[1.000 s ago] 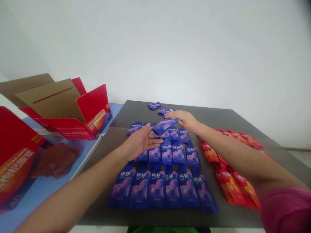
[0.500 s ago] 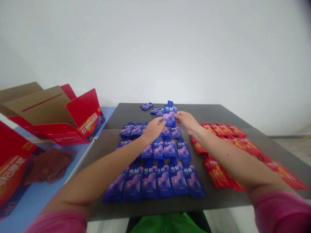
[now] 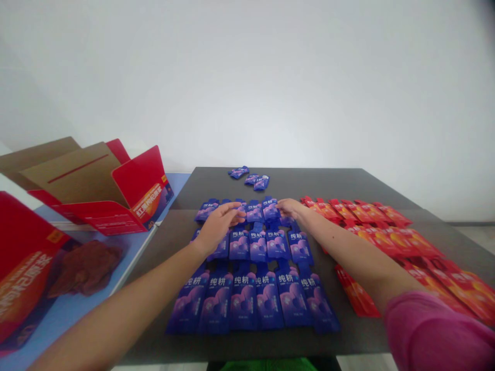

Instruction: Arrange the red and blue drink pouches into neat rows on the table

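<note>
Blue-purple pouches [image 3: 243, 299] lie in three rows on the dark table [image 3: 313, 188]. My right hand [image 3: 292, 207] pinches the right edge of a blue pouch [image 3: 270, 209] at the far row, down among the others. My left hand [image 3: 220, 224] hovers over the left part of the far and middle rows, its fingers apart and holding nothing. Several red pouches [image 3: 390, 239] are laid out in rows at the right, partly hidden by my right forearm.
Loose blue pouches [image 3: 261, 182] lie near the table's back edge. At the left, an open red carton [image 3: 98, 216], another red box [image 3: 23, 268] and a crumpled brown item [image 3: 87, 268] are on a blue surface [image 3: 133, 257].
The blue pouch went from raised between both hands down to the far row. My left hand let go of it and moved left; my right hand lowered with it.
</note>
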Demonstrator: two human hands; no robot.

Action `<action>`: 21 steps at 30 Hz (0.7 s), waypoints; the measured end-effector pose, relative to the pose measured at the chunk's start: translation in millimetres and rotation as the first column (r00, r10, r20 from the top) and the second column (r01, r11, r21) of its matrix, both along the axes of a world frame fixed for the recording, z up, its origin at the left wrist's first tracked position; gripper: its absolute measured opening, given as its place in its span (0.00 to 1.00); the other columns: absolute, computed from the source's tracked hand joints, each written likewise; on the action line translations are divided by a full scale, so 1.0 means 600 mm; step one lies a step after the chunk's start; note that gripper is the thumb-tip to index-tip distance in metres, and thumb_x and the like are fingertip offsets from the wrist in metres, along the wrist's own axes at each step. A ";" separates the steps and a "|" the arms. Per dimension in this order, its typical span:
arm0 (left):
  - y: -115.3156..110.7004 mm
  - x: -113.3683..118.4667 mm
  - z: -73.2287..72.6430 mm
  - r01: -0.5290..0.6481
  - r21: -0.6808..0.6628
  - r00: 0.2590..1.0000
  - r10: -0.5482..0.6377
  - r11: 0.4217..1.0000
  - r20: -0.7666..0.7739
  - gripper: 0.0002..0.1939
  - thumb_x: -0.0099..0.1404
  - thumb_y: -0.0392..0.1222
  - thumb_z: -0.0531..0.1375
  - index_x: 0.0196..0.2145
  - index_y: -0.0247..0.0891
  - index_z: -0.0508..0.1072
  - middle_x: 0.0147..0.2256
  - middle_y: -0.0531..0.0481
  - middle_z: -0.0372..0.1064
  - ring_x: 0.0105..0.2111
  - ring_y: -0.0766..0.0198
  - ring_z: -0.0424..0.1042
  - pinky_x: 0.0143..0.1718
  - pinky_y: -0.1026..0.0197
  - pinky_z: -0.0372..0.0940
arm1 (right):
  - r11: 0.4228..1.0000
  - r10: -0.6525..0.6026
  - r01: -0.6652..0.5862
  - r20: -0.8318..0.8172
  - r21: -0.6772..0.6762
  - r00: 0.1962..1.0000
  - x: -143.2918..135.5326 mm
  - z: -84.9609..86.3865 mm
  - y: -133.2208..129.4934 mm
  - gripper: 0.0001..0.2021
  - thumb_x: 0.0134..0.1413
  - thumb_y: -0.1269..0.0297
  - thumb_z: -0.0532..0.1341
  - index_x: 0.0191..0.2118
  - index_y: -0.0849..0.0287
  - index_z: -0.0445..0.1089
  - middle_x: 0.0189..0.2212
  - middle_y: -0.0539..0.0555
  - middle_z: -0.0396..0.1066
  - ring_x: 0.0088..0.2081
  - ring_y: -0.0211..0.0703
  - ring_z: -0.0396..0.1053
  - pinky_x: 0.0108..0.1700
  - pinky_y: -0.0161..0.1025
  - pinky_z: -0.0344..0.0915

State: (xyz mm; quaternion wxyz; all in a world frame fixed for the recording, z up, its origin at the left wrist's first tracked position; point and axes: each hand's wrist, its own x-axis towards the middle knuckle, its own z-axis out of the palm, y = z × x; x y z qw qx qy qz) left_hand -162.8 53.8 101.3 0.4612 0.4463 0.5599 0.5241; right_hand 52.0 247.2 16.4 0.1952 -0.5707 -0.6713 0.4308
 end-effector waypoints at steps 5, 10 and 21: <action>0.003 -0.006 -0.001 -0.007 -0.012 1.000 0.007 1.000 0.011 0.15 0.62 0.42 0.59 0.46 0.35 0.72 0.37 0.46 0.77 0.35 0.64 0.75 0.43 0.61 0.67 | 0.997 0.071 -0.067 0.243 -0.026 0.967 -0.001 -0.010 0.014 0.13 0.62 0.56 0.58 0.38 0.62 0.72 0.31 0.52 0.73 0.29 0.36 0.70 0.33 0.37 0.70; 0.020 -0.005 -0.014 0.020 -0.006 1.000 -0.020 1.000 0.001 0.13 0.62 0.41 0.59 0.45 0.36 0.73 0.37 0.46 0.77 0.35 0.63 0.75 0.43 0.60 0.67 | 0.988 0.021 -0.084 0.416 0.133 0.909 0.024 0.006 0.033 0.16 0.57 0.56 0.61 0.25 0.62 0.75 0.21 0.56 0.73 0.27 0.45 0.72 0.30 0.37 0.66; 0.119 -0.010 0.004 -0.083 0.040 0.996 0.084 0.996 -0.041 0.13 0.62 0.36 0.57 0.46 0.34 0.71 0.38 0.44 0.76 0.33 0.67 0.75 0.39 0.64 0.67 | 0.883 0.033 -0.286 0.559 0.371 0.828 -0.028 0.016 0.136 0.20 0.61 0.60 0.57 0.55 0.62 0.69 0.55 0.61 0.69 0.55 0.47 0.66 0.53 0.36 0.61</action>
